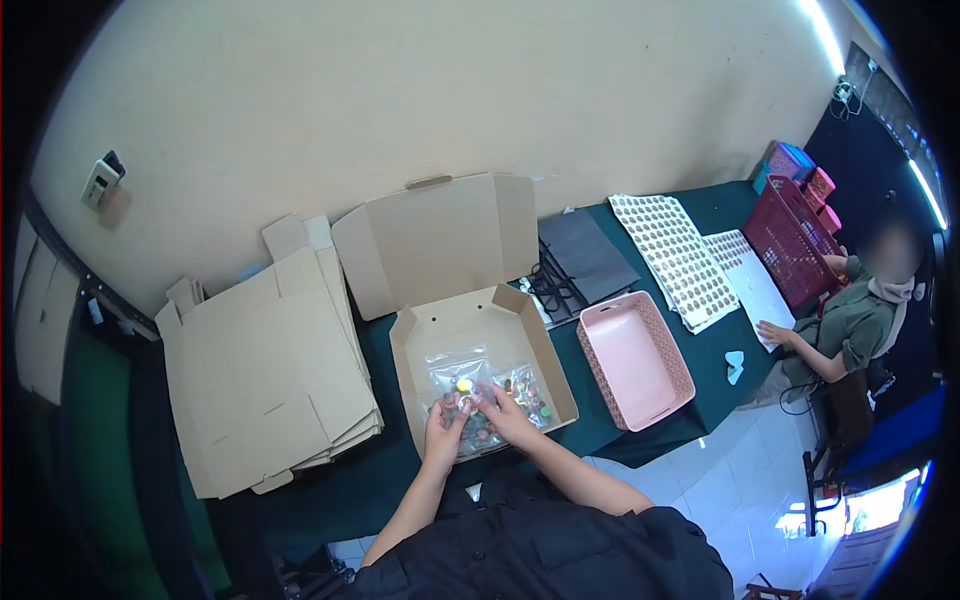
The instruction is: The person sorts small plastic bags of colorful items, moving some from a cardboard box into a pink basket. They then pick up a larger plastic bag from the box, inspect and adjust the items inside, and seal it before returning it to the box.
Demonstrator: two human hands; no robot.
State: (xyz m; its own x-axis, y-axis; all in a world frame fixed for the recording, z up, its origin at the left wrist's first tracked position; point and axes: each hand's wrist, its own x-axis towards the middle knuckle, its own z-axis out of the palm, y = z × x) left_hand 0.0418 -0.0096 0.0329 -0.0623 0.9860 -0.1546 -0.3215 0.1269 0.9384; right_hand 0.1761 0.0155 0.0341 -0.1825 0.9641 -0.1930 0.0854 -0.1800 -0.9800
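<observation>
An open cardboard box [413,355] stands in front of me, its lid [450,235] raised toward the wall. Inside it, a clear plastic bag [450,368] of small colourful pieces is between my hands. My left hand [443,437] pinches the bag from the left, and my right hand [508,415] grips it from the right, fingertips close together. A yellow piece [464,385] shows just above my fingers. Another clear bag [530,390] of mixed coloured pieces lies beside my right hand. What the pieces are is too small to tell.
Flattened cardboard boxes [260,370] are stacked at left. A pink basket [640,365] stands at right, near black paper bags [590,255] and sticker sheets [680,255]. Farther right, a person [850,325] touches a sheet beside a maroon basket [790,245].
</observation>
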